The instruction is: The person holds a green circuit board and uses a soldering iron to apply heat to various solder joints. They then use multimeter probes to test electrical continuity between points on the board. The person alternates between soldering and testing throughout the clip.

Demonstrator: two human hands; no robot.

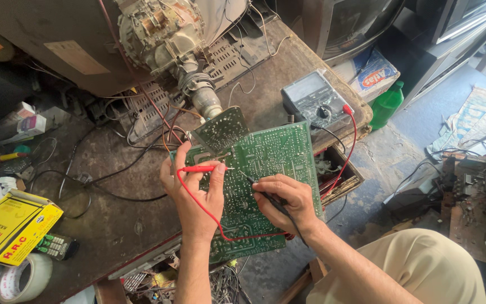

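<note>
Your brown surface (113, 225) carries the picture tube (167, 39) behind the green circuit board (265, 169), which overhangs the near edge. Right of the board sits the grey meter (315, 101), close to the surface's drop-off. Your left hand (195, 191) has its fingers clamped on the red probe (198, 168); your right hand (285, 200) pinches the black probe (268, 198) against the board, with open floor beyond it.

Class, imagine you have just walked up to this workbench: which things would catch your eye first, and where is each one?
First, the green circuit board at the centre, tilted up over the bench edge, with the left hand pressing a red probe to it and the right hand a black probe. Behind it to the right, a grey analogue multimeter lies on the wooden bench. At far left lies a bright yellow box.
</note>
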